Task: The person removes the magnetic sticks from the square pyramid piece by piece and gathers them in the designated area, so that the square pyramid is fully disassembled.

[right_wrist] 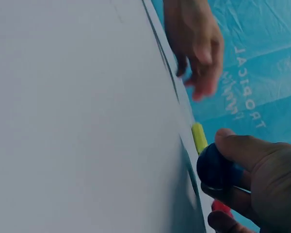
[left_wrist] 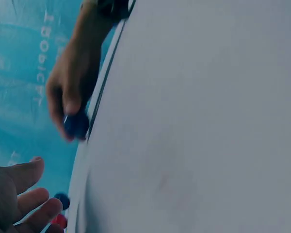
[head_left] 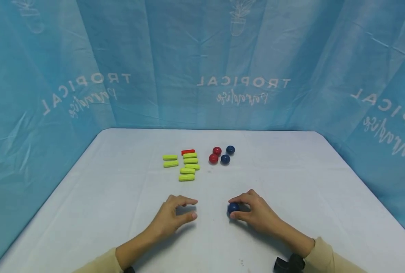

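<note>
Between thumb and fingers, my right hand (head_left: 257, 213) pinches a dark blue ball (head_left: 233, 208) low over the front middle of the table. The same blue ball (right_wrist: 214, 167) shows large and glossy in the right wrist view. To its left, my left hand (head_left: 172, 215) holds nothing; thumb and fingers are spread apart in a loose C. Farther back, two red balls (head_left: 213, 158) and two other blue balls (head_left: 225, 159) sit in a close cluster. Left of them lie several yellow-green ridged sticks (head_left: 187, 177) in two columns, with a red stick (head_left: 188, 152) at the back.
A white cloth (head_left: 120, 197) covers the table. Blue printed curtains (head_left: 175, 76) stand around its back and sides. Black straps (head_left: 289, 263) sit at the wrists, by the beige sleeves (head_left: 328, 258).
</note>
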Demonstrator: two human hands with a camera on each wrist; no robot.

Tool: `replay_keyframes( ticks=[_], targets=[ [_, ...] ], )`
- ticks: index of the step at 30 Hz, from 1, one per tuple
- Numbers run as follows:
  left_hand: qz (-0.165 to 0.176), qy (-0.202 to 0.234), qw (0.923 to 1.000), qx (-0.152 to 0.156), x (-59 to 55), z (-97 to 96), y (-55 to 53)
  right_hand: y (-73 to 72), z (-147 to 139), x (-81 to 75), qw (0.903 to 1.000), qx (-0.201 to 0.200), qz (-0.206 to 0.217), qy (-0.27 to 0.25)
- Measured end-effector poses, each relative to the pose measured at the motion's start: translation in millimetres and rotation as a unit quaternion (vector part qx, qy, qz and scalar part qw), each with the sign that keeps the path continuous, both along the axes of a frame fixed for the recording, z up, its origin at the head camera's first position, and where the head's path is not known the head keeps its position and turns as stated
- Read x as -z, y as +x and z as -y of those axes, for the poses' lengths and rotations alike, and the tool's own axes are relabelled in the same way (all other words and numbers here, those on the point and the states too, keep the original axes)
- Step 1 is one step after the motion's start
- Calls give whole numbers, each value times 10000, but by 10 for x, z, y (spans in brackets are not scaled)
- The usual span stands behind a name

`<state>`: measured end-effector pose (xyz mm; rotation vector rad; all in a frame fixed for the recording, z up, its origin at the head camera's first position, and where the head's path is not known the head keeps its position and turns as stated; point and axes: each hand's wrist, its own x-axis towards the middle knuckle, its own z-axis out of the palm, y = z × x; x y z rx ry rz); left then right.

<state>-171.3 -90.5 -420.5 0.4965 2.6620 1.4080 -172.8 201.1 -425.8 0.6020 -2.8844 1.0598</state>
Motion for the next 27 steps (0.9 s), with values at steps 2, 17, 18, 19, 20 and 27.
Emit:
replay_keyframes(
  ticks=[2, 17, 18, 19, 20, 27],
  targets=[
    [3, 45, 9998, 211, 39, -37, 116, -63, -3, -33, 10000, 65, 21, 6],
    [-990, -483, 9907, 803, 223, -107, 431, -1021, -121, -134, 9946, 1024, -5, -145],
    [-988, -529, 9903, 826, 216, -106, 431, -1078, -127, -141, 9938, 1098, 28, -176],
    [-986, -574, 9899, 836, 211, -106, 432, -1133, -136, -144, 9929, 1171, 84, -195],
    [-996, -615, 9895, 847, 205, -105, 432, -1183, -141, -146, 9918, 1256, 140, -214],
    [-994, -748, 9892, 780, 188, -110, 432, -1456, -164, -128, 9885, 1464, 178, -335]
  ],
)
